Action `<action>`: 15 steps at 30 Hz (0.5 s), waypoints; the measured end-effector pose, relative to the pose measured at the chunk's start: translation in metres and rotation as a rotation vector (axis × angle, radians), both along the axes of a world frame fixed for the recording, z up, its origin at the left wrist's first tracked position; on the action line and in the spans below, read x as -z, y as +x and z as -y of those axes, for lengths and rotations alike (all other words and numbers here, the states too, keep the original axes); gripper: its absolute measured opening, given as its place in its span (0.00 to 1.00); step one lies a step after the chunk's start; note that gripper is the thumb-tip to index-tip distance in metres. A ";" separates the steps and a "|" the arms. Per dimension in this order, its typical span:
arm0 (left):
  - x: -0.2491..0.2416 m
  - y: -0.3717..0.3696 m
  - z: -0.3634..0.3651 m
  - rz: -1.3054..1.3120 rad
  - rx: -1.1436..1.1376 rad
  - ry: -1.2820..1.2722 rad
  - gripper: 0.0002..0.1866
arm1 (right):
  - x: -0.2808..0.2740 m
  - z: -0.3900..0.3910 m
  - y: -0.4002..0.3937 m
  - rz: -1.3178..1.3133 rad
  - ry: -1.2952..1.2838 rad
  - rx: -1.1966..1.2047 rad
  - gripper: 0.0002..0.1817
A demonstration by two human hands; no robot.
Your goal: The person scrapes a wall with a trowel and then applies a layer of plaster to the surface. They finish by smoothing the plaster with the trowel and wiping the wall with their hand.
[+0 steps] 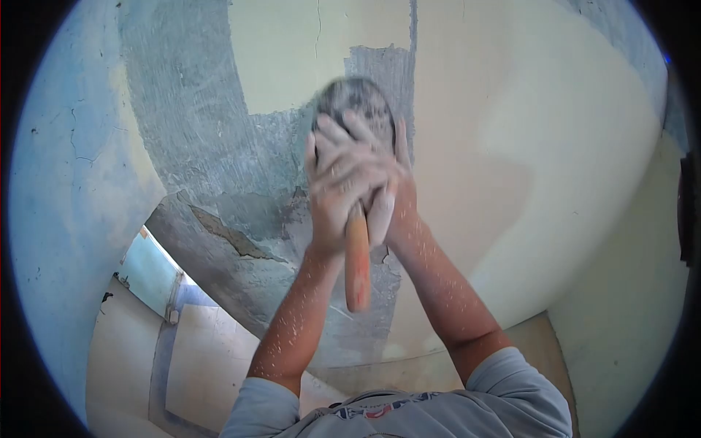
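Note:
Both of my hands are raised against the wall surface, overlapping on one tool. It is a wooden-handled trowel-like tool (358, 266), with a dark, rounded head (372, 109) pressed to or very near the wall. The handle points down toward me and has reddish marks. My left hand (332, 197) and my right hand (398, 182) are whitened with dust, and their fingers lie across the back of the head. The crossed fingers are slightly blurred, and the hands hide where handle and head join. White specks dot both forearms.
The wall is part bare grey (197, 131), part cream coating (467, 109). A broken, peeling crack (226, 235) runs at lower left. A blue wall (58, 190) stands at left, with an opening (157, 266) below. A dark object (686, 212) hangs at the right edge.

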State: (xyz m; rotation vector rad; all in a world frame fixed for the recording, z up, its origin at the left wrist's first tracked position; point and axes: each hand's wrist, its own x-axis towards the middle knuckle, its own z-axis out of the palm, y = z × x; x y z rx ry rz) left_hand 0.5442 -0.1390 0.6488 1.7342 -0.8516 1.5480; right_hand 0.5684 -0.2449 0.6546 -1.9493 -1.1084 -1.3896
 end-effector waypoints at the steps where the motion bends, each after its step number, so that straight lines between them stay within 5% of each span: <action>1: -0.014 0.001 0.001 -0.049 0.010 -0.012 0.05 | -0.014 0.001 0.004 0.009 0.019 -0.051 0.24; 5: -0.028 -0.001 0.001 0.148 0.063 0.021 0.05 | -0.028 0.002 0.002 0.037 0.006 -0.049 0.24; 11: 0.031 -0.004 -0.002 0.053 -0.003 0.023 0.04 | 0.031 0.000 -0.001 -0.039 -0.046 0.060 0.26; 15: -0.012 -0.008 0.000 -0.028 0.030 0.001 0.04 | -0.010 0.002 -0.004 0.018 -0.006 0.022 0.26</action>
